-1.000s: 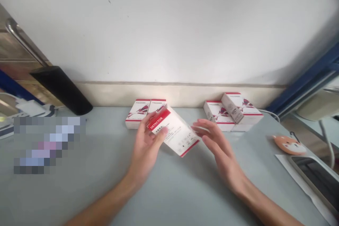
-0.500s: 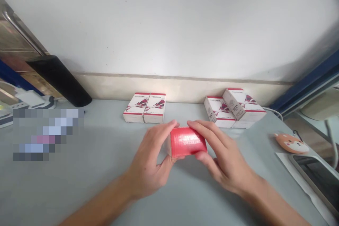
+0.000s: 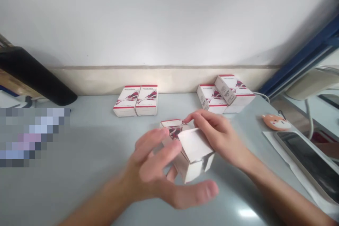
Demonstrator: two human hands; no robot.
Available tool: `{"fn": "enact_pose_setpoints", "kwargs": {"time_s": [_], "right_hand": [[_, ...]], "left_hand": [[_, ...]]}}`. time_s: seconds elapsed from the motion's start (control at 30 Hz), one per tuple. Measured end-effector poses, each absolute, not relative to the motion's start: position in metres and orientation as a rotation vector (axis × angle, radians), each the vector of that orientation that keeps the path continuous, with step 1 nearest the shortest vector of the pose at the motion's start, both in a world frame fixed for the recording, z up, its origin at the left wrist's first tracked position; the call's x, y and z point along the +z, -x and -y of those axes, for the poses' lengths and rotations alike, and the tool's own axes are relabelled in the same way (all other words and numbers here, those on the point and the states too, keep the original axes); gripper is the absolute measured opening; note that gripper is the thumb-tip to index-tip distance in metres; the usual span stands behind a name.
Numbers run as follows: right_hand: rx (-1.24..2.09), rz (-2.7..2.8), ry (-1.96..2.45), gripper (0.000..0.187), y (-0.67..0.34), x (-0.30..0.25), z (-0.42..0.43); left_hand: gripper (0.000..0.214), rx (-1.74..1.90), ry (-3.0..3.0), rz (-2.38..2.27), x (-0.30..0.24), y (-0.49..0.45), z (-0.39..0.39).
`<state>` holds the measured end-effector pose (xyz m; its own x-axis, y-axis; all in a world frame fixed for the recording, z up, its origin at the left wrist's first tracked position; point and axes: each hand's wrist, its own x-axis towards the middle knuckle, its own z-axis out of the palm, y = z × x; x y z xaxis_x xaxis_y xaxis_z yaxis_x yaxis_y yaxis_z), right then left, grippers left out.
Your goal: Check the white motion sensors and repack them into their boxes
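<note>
A small white and red carton [image 3: 192,153] is held between both hands just above the grey table [image 3: 87,169], its plain white end flap turned toward me. My left hand [image 3: 159,169] cups its near left side, fingers bent against it and thumb stretched out below. My right hand [image 3: 217,136] grips the far right side with fingers curled over the top. Two matching cartons [image 3: 136,100] lie side by side by the wall. A second pair [image 3: 225,93] is stacked further right.
A black cylinder-shaped object [image 3: 34,77] leans at the far left beside a blurred patch. An orange fox-shaped pad [image 3: 275,123] and a dark tablet [image 3: 308,157] on white paper lie at the right. A blue frame and grey shelf stand beyond the table's right edge.
The carton has been turned from its red end facing me to a white flap facing me. Both hands shifted round it, and my view dropped lower and closer.
</note>
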<state>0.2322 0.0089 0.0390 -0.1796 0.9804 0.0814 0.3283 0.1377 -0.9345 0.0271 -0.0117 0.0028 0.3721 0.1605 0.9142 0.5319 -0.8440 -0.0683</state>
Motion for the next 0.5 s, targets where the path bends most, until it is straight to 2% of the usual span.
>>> {"fn": "enact_pose_setpoints", "kwargs": {"time_s": [0.1, 0.17, 0.37, 0.5], "right_hand": [[1.179, 1.581, 1.250, 0.028, -0.224, 0.032, -0.011], [1.103, 1.554, 1.245, 0.027, -0.223, 0.026, -0.012], [0.328, 1.721, 0.932, 0.021, -0.236, 0.026, -0.007], [-0.068, 2.057, 0.651, 0.022, -0.242, 0.031, 0.000]], "left_hand": [[0.041, -1.116, 2.400, 0.520, 0.004, -0.024, 0.014], [0.035, -0.934, 2.555, 0.526, 0.007, -0.020, 0.014], [0.041, -0.993, 2.585, 0.677, 0.015, -0.014, 0.009], [0.021, -1.144, 2.566, 0.776, 0.013, -0.014, 0.007]]}}
